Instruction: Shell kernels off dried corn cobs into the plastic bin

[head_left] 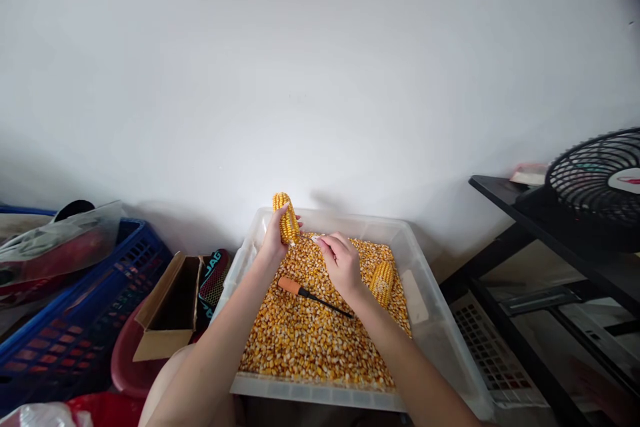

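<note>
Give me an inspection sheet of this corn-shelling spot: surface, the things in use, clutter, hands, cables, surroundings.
Surface: clear plastic tub, nearly full of loose kernels.
Things in use: corn cob held upright over the tub; second cob lying on the kernels; orange-handled tool lying on the kernels.
Clutter: open cardboard box, blue crate and red basin to the left.
Hands: left hand grips the upright cob; right hand is beside it, fingers curled at its lower end.
Cables: nothing seen.
Surroundings: plain white wall; black shelf with a black fan on the right.
</note>
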`<action>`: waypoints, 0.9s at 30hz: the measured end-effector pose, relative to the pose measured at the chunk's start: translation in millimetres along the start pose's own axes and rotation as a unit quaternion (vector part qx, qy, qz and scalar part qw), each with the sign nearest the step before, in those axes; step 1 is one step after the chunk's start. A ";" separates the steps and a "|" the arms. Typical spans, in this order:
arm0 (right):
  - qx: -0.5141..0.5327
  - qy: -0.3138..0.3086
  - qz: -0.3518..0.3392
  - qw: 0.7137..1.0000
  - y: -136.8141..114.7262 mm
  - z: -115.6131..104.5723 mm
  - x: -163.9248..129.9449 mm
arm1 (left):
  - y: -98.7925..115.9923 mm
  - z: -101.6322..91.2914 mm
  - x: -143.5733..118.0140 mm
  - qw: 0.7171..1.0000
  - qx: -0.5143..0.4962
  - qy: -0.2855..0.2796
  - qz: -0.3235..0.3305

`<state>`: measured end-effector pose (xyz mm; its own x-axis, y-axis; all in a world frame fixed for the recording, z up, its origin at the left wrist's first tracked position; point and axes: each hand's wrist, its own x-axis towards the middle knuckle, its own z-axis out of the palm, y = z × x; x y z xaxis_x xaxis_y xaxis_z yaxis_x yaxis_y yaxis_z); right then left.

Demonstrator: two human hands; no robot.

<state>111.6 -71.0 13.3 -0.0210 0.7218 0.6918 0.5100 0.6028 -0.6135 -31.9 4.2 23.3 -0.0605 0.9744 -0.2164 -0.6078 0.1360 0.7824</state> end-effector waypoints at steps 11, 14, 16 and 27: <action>-0.067 -0.088 0.002 0.994 2.9 -2.9 4.6 | 0.1 -1.5 2.6 0.999 0.025 -0.023 -0.001; -0.132 -0.145 0.010 0.981 4.5 -5.7 6.4 | 1.6 -3.8 3.8 0.997 0.062 -0.035 0.035; -0.149 -0.188 0.010 0.971 4.4 -7.4 6.9 | 2.2 -5.3 3.7 0.992 0.099 -0.048 0.067; -0.238 -0.243 0.001 0.940 4.0 4.1 -1.2 | -7.1 -2.0 -2.1 0.987 0.136 -0.050 0.071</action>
<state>110.1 -68.1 8.4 -0.3518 0.8624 0.3640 0.8354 0.4647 -0.2936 -29.1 0.8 17.0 -0.0430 0.9980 -0.0461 -0.3637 0.0274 0.9311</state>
